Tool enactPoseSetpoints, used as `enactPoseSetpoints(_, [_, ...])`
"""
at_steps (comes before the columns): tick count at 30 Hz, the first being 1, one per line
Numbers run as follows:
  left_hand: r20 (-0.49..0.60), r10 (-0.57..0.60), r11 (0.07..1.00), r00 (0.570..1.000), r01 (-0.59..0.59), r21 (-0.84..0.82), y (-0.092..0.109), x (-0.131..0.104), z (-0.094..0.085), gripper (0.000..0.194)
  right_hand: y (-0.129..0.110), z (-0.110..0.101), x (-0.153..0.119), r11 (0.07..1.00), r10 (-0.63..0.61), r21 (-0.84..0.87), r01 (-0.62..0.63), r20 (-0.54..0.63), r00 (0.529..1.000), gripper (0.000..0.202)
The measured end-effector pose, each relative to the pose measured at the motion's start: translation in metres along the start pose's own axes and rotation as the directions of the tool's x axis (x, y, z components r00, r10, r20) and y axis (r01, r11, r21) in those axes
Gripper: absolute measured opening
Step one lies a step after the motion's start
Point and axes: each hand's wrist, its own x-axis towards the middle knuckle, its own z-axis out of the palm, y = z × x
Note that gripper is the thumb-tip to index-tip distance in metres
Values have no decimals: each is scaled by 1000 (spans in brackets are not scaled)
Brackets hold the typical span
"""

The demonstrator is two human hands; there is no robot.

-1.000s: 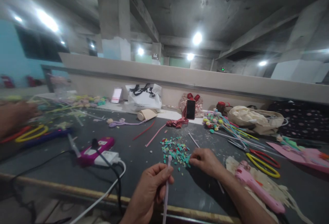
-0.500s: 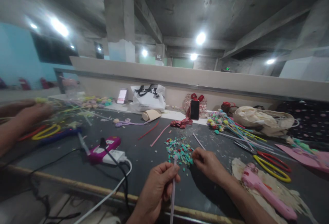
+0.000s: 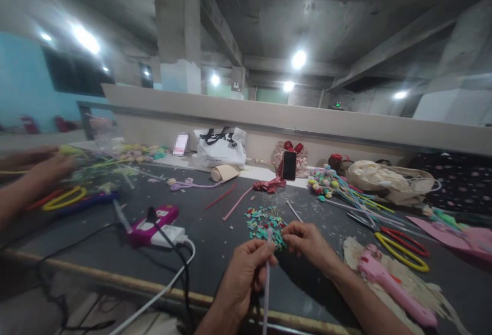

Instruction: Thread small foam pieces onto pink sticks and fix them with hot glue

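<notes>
- Pile: small teal, red and yellow pieces [image 3: 265, 222] lie scattered on a dark grey tabletop [image 3: 207, 232]; this pile is the landmark.
- Stem: a thin, pale lilac, flexible-looking stem [image 3: 267, 278] is at the near edge of the pile. Its long axis runs nearly upright in the view, the slightly thicker tip pointing away from the wearer, over the pile.
- Left hand [image 3: 246, 268]: thumb and fingers pinch the stem just below its tip.
- Right hand [image 3: 307, 245]: fingers curled closed at the pile's right edge, near the stem's tip; whether they hold a piece, I cannot tell.
- Right of the pile: scissors with red and yellow handles [image 3: 402, 248], and a pink glue gun [image 3: 395, 286].
- Left of the pile: a magenta power strip [image 3: 156, 225].
- Change: the stem's tip and right fingers are closer together than half a second ago.
</notes>
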Motion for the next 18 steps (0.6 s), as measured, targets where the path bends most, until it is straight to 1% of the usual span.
enactPoseSetpoints(4, [-2, -16, 1000, 1000, 16, 19, 1, 7, 3, 33, -2, 5, 1, 999, 19, 43, -18, -26, 999, 17])
enactPoseSetpoints(9, [-15, 25, 999, 1000, -24, 29, 2, 11, 10, 32, -3, 8, 1, 996, 11, 84, -9, -27, 1000, 26])
enactPoseSetpoints(11, [-9, 19, 999, 1000, -19, 41, 2, 13, 10, 31, -3, 9, 1, 994, 10, 105, -6, -37, 999, 27])
enactPoseSetpoints(16, [10, 7, 999, 1000, -8, 48, 1, 17, 10, 30, -3, 15, 3, 986, 4, 165, 11, -91, 996, 23])
enactPoseSetpoints(18, [14, 15, 999, 1000, -16, 37, 1, 18, 11, 29, -4, 17, 2, 982, -2, 186, 19, -90, 996, 20])
